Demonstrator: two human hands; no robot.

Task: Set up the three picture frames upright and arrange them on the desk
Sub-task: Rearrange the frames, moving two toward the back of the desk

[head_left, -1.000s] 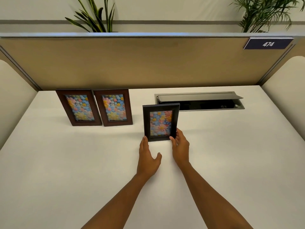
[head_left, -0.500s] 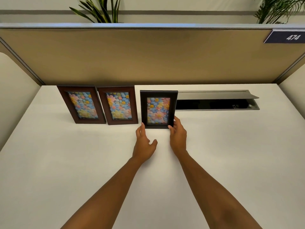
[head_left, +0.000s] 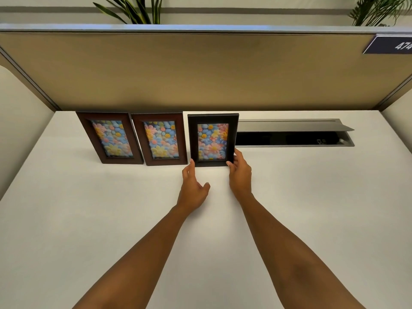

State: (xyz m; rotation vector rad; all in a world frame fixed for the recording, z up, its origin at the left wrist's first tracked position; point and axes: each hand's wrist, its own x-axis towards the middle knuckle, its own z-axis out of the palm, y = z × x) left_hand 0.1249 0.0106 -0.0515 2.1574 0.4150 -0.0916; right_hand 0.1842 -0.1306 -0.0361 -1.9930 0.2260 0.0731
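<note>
Three picture frames with flower prints stand upright in a row at the back of the white desk [head_left: 89, 219]. The left brown frame [head_left: 109, 137] and the middle brown frame [head_left: 161, 138] stand side by side with nothing touching them. To their right is the black frame [head_left: 213, 139]. My right hand [head_left: 239, 171] grips its lower right corner, thumb on the front. My left hand [head_left: 193, 186] rests on the desk with fingers apart, its fingertips touching the frame's lower left corner.
A grey cable tray [head_left: 294, 136] with its lid raised is sunk into the desk right behind the black frame. A tan partition [head_left: 200, 72] closes off the back, with side panels left and right. Plants stand beyond the partition.
The black frame has moved from the middle of the desk back and left into line with the two brown frames. Both hands travelled with it.
</note>
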